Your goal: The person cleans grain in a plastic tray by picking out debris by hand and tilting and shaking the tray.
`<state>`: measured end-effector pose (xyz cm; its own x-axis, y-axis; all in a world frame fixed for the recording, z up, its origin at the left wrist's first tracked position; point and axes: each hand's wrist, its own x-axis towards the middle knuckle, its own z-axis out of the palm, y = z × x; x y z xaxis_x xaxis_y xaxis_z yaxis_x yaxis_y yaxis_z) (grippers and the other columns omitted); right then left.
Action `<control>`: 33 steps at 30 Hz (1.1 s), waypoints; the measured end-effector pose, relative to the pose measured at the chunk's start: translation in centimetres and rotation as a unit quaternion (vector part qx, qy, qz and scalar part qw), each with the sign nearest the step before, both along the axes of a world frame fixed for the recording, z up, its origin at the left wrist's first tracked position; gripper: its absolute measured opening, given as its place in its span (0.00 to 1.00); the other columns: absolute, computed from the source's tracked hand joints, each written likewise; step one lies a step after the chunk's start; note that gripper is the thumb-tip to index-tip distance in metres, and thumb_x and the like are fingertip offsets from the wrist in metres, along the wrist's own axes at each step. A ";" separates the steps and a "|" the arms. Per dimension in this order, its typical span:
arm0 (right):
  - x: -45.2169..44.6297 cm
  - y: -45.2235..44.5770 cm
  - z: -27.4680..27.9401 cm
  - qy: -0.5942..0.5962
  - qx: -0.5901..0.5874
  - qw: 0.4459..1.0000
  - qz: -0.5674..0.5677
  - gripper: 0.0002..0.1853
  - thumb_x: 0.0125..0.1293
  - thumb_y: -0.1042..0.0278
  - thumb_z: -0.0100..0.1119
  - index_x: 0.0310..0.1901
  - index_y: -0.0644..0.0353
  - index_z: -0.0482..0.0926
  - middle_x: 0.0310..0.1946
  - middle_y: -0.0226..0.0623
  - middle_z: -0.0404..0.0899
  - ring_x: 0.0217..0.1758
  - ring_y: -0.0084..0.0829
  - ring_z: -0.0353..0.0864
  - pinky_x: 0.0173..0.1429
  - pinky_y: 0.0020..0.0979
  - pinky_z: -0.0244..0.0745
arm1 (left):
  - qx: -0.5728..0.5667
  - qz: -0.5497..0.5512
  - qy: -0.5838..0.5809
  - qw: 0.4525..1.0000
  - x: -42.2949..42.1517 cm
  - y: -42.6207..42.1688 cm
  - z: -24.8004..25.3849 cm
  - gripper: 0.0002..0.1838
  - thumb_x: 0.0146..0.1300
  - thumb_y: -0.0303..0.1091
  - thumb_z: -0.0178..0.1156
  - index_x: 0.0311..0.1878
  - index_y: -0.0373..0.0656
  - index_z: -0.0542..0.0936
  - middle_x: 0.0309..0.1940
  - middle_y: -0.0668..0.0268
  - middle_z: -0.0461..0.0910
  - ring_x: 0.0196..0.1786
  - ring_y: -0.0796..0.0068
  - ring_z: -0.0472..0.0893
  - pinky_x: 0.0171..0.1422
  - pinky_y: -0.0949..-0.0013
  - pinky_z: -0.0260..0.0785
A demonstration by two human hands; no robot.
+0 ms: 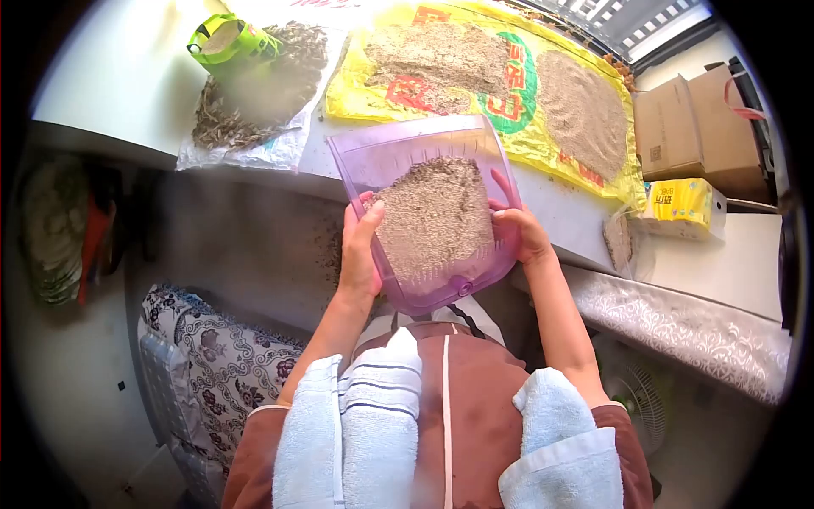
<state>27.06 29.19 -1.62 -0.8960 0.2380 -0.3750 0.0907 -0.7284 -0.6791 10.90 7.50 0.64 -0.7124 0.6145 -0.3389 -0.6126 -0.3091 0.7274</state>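
Note:
A translucent purple plastic scoop-like tray (424, 299) is held up in front of my body, with a heap of beige grains (437, 220) inside. My left hand (363, 246) grips its left side, thumb over the rim. On the right side my right hand (515, 222) holds the wall, with some fingers showing through the plastic. Beyond the tray, a yellow printed sack (348, 93) lies flat on the counter, bearing a patch of coarse material (432, 64) and a patch of finer grains (585, 110).
A green container (222, 47) stands by dark husks (246, 102) on a white sheet at the back left. Right of the sack are a cardboard box (695, 127) and a yellow tissue pack (681, 209). A patterned cloth-covered seat (225, 356) is low left, a fan (640, 399) low right.

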 end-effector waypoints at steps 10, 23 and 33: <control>-1.7 5.1 -4.1 -0.071 0.025 0.997 -0.028 0.44 0.56 0.71 0.56 0.73 0.49 0.48 0.65 0.45 0.62 0.68 0.34 0.61 0.71 0.35 0.55 | -0.012 0.039 -0.038 0.998 -2.6 6.5 -3.2 0.28 0.67 0.41 0.54 0.66 0.42 0.61 0.53 0.61 0.71 0.58 0.67 0.72 0.64 0.64 0.63; -2.9 10.8 -4.2 -0.126 0.035 0.989 -0.063 0.40 0.57 0.66 0.57 0.72 0.47 0.53 0.54 0.42 0.71 0.56 0.35 0.75 0.60 0.35 0.70 | -0.017 0.021 -0.078 0.997 -3.6 12.1 -5.0 0.25 0.67 0.42 0.54 0.64 0.45 0.65 0.57 0.59 0.71 0.56 0.67 0.73 0.62 0.63 0.66; -9.7 5.7 -4.7 -0.116 0.081 0.965 -0.223 0.42 0.56 0.71 0.57 0.73 0.49 0.52 0.61 0.42 0.64 0.62 0.32 0.67 0.66 0.34 0.62 | 0.023 -0.133 -0.133 0.982 -15.6 12.3 -7.5 0.31 0.65 0.44 0.55 0.69 0.49 0.60 0.56 0.57 0.71 0.58 0.64 0.72 0.65 0.59 0.63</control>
